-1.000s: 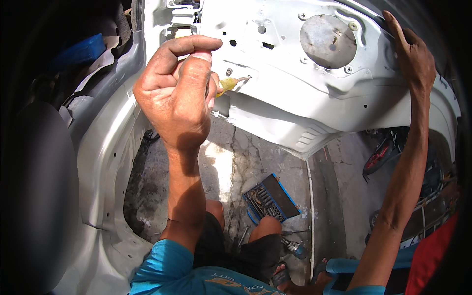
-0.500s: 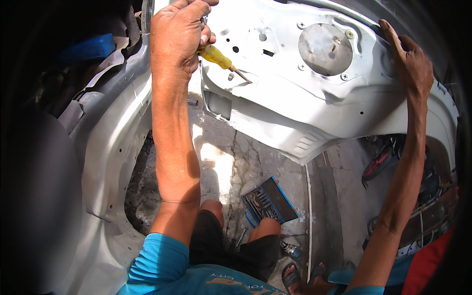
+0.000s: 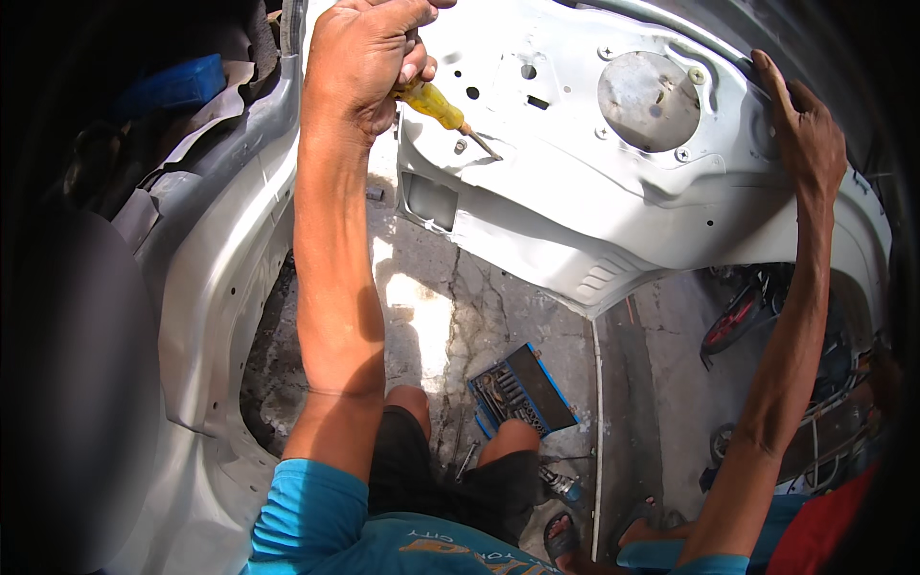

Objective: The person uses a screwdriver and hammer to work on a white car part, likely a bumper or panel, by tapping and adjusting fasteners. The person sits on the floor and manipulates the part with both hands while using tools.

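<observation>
My left hand (image 3: 364, 67) is closed around the yellow handle of a screwdriver (image 3: 436, 103) at the top of the view. The metal shank slants down to the right, its tip over the inner side of a white car door (image 3: 537, 206); whether it touches is unclear. Some of that hand's fingertips are cut off by the upper edge. On the right, my right hand (image 3: 810, 134) has its fingers hooked over the door's far edge, with the index finger stretched along it. A large round opening (image 3: 649, 101) ringed by screws lies between the two hands.
The car's bare door frame (image 3: 206, 297) curves along the left, with a blue object (image 3: 187, 84) behind it. A blue socket set case (image 3: 525, 391) lies open on the concrete. At lower right are someone's red clothing (image 3: 829, 522) and a sandalled foot (image 3: 559, 537).
The door and my left hand with the screwdriver sit slightly farther right in view, while the floor and socket set case shift slightly left. Both hands keep their grips.
</observation>
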Action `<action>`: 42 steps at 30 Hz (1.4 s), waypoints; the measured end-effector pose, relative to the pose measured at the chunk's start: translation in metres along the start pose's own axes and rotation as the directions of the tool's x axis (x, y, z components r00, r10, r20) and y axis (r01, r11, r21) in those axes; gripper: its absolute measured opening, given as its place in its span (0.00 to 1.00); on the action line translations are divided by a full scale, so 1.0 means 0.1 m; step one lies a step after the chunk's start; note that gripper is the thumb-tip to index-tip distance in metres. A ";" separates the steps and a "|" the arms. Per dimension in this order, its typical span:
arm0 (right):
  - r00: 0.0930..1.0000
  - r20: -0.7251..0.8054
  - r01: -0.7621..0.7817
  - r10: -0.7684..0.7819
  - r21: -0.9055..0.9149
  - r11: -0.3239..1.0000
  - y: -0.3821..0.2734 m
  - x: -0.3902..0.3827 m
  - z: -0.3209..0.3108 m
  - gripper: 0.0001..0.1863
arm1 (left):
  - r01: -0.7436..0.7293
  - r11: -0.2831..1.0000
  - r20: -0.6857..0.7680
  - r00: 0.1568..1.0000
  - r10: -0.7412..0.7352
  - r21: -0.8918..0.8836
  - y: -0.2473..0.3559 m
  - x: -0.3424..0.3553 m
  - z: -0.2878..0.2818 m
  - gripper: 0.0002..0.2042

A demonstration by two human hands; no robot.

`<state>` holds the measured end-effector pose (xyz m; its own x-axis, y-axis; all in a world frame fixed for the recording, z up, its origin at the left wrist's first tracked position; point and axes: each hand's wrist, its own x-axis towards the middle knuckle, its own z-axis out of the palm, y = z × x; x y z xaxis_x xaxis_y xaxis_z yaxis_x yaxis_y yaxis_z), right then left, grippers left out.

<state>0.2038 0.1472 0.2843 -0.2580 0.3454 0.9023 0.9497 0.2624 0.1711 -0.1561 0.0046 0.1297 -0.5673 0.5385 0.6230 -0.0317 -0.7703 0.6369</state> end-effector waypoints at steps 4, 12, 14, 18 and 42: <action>1.000 -0.003 -0.001 0.001 -0.003 1.000 0.03 0.00 0.02 0.50 | 0.041 0.999 0.018 0.999 -0.041 0.003 -0.03 0.10 -0.04 0.05; 0.991 -0.122 0.060 -0.056 0.026 0.998 0.02 -0.02 0.07 0.45 | 0.029 1.000 0.026 0.999 -0.029 0.006 -0.05 0.19 -0.08 0.06; 0.991 -0.117 0.063 -0.059 0.038 0.997 0.03 -0.02 0.07 0.45 | 0.026 1.000 0.028 0.999 -0.026 0.008 -0.04 0.21 -0.10 0.07; 0.986 -0.154 0.076 -0.065 0.070 0.995 0.04 -0.02 0.12 0.46 | 0.021 1.000 0.029 0.999 -0.021 0.015 -0.06 0.23 -0.12 0.07; 0.991 -0.112 0.077 -0.071 0.058 0.995 0.14 0.03 0.17 0.48 | -0.009 1.000 0.043 0.999 0.010 -0.022 -0.16 0.34 -0.23 0.10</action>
<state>0.2131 0.1670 0.2823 -0.3028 0.2229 0.9266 0.9151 0.3398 0.2173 -0.1934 0.0276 0.1297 -0.5315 0.5451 0.6483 -0.0448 -0.7824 0.6212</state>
